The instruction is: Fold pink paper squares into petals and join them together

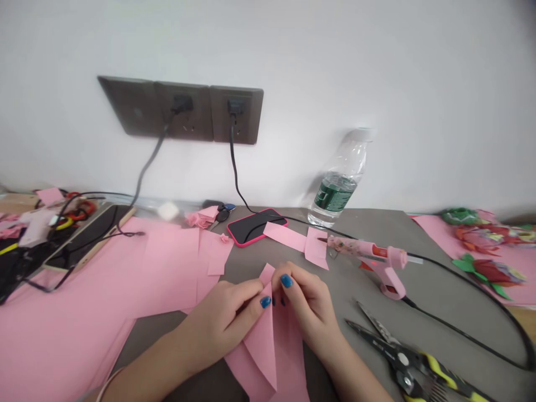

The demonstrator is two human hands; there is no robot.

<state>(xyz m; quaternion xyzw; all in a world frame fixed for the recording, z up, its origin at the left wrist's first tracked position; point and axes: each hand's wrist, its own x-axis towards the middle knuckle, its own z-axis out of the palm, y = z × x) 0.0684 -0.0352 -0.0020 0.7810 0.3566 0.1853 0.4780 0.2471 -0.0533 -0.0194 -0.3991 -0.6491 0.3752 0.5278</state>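
Both hands meet at the lower middle of the view, pinching a folded sheet of pink paper (268, 349) near its top. My left hand (234, 318) grips the left side, its thumb lying along a folded flap. At the right side, my right hand (307, 304) is closed on the paper, thumb in front and fingertips partly hidden behind. A short tip of paper sticks up between the hands. The lower part of the sheet spreads downward and runs out of the frame.
Pink sheets (62, 312) cover the left. A pink glue gun (383, 259), its cord, and wire strippers (404, 360) lie right. Behind are a phone with a pink case (256, 228), a bottle (340, 181) and a larger phone (90, 237). Paper flowers (488, 273) lie far right.
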